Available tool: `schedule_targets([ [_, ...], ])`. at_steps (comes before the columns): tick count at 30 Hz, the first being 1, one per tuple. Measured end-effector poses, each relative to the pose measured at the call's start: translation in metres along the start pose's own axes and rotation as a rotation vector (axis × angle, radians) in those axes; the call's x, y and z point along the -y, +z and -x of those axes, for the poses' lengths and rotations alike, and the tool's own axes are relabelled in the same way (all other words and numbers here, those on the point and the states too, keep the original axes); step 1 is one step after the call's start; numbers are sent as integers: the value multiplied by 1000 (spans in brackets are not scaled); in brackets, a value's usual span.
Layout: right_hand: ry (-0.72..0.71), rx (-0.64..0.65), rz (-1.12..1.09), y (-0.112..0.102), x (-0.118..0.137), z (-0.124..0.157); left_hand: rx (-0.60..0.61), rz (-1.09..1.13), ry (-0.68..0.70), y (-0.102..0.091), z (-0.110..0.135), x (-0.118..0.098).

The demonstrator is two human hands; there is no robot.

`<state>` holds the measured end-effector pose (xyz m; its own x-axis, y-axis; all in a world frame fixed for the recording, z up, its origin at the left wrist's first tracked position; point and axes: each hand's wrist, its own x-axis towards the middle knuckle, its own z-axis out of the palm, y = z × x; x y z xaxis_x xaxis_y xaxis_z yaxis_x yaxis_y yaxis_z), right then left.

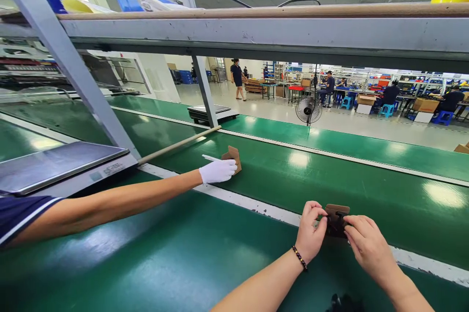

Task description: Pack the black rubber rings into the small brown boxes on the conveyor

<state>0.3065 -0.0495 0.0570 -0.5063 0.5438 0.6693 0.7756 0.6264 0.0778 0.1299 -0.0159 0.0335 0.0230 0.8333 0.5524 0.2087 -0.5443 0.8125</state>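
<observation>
Small open brown carton [335, 219], flap [339, 208] upright, dark within, hands [310, 232] [371, 244] pinching its sides

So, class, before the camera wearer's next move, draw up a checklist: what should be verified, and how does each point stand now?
1. Left hand at the small cardboard box: ok, fingertips by its left side.
2. Right hand at the box: ok, fingertips by its right side.
3. Box flap raised: ok.
4. Dark contents fully seated: cannot tell, too dark and partly hidden.
5. Wrists free of jewellery: not ok, a beaded bracelet is on the left one.
6. Co-worker's gloved hand out of the way: ok, it is at another box.
</observation>
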Motion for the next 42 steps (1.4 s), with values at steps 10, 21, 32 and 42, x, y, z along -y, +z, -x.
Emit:
schedule_targets([
  [10,-69,313,2,46,9,-5,-64,383,-347,3,-1,9],
  [21,140,350,173,74,-22,-3,-123,280,-310,3,-1,30],
  [32,123,330,178,60,-31,-56,358,88,-242,4,5,30],
  [42,469,241,199,-88,-17,102,806,-371,180,43,52,-19],
])
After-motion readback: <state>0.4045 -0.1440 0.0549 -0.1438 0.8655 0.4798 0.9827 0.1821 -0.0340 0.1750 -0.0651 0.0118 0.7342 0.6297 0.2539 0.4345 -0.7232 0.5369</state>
